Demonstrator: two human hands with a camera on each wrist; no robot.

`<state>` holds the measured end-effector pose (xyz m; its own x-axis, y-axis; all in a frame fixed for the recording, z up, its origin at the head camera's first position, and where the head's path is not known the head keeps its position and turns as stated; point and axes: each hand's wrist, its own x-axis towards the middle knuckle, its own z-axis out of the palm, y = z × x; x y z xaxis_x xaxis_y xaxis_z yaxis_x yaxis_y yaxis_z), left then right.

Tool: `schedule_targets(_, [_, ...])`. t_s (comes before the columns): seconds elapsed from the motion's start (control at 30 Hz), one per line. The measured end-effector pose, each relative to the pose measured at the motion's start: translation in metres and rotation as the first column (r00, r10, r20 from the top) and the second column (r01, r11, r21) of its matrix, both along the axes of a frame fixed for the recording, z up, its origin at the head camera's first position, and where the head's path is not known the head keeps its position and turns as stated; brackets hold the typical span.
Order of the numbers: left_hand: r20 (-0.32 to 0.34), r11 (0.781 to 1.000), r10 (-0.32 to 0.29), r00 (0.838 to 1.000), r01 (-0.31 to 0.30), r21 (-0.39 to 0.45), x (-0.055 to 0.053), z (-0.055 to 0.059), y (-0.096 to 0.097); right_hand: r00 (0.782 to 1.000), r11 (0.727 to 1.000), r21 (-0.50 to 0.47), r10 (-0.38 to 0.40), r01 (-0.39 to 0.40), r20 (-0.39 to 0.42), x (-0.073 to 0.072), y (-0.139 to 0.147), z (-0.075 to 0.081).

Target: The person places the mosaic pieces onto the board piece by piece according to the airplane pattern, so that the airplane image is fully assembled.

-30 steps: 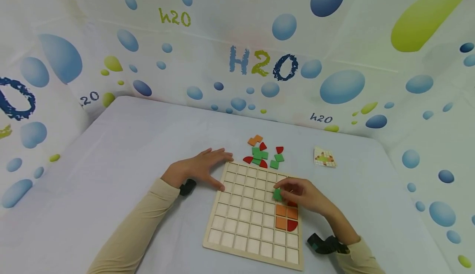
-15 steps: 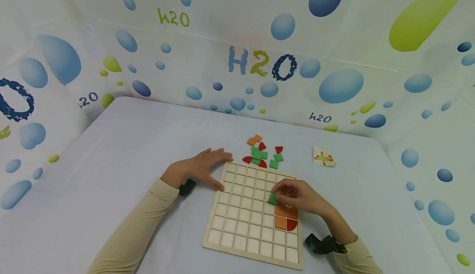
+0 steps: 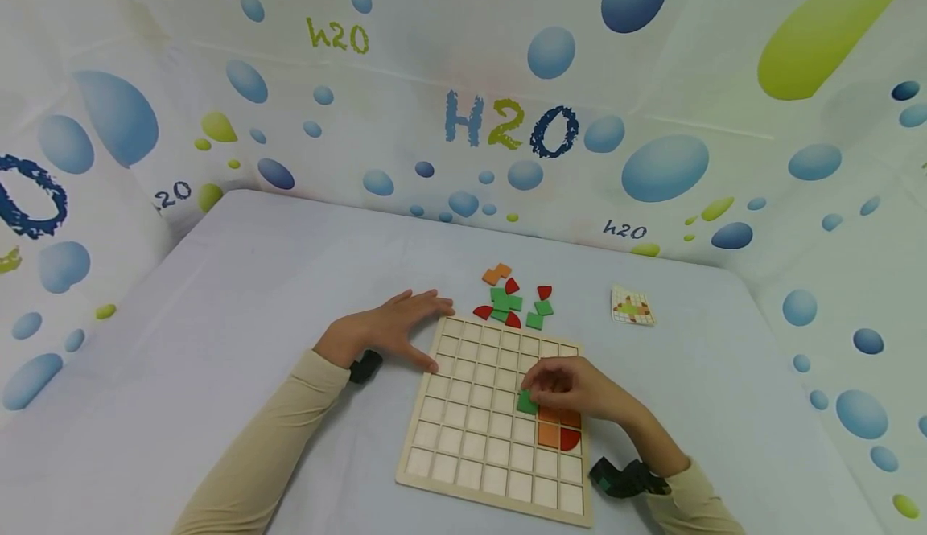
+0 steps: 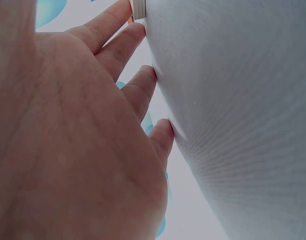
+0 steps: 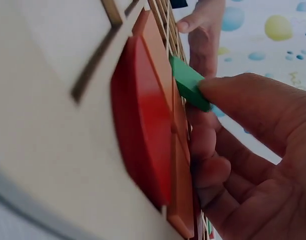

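Since the earlier frame, the right hand [image 3: 568,390] and the green square [image 3: 526,403] in its pinch have moved toward seven o'clock over the board [image 3: 478,421]. Thumb and fingers hold the square tilted, just beside an orange square [image 3: 548,414], at its nine o'clock. The left hand [image 3: 387,327] spreads its fingers, grasping nothing, at the board's ten o'clock edge. To seat the square well, the person should probably line its sides up with the ribs, lower it flat, then press lightly without nudging the orange neighbour.
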<state>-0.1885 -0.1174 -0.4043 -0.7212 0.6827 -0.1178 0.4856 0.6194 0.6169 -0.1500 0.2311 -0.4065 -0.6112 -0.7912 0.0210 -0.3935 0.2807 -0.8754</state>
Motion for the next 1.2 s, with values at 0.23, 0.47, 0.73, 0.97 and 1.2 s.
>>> schedule_targets(0.23, [0.000,1.000,-0.003,1.000,0.003,0.002,-0.001,0.000,0.000,0.999,0.999,-0.033,0.038,-0.039,-0.029,0.001,-0.002,-0.001])
schedule_targets(0.47, [0.014,1.000,0.015,1.000,-0.015,-0.006,0.000,-0.001,-0.001,0.999,0.999,-0.026,0.039,-0.040,-0.029,0.003,-0.004,0.001])
schedule_targets(0.73, [0.033,1.000,0.013,0.999,-0.014,0.021,0.003,0.002,-0.001,1.000,0.999,0.032,-0.008,0.009,-0.024,0.003,-0.007,0.003])
schedule_targets(0.97, [0.022,1.000,0.007,1.000,-0.007,0.026,0.003,0.000,-0.001,0.993,0.988,0.103,-0.115,0.117,-0.028,-0.002,-0.008,0.004])
schedule_targets(1.2, [0.005,1.000,0.000,1.000,0.000,0.018,0.002,0.001,-0.002,0.978,0.971,0.117,-0.204,0.208,-0.043,-0.010,-0.004,0.007])
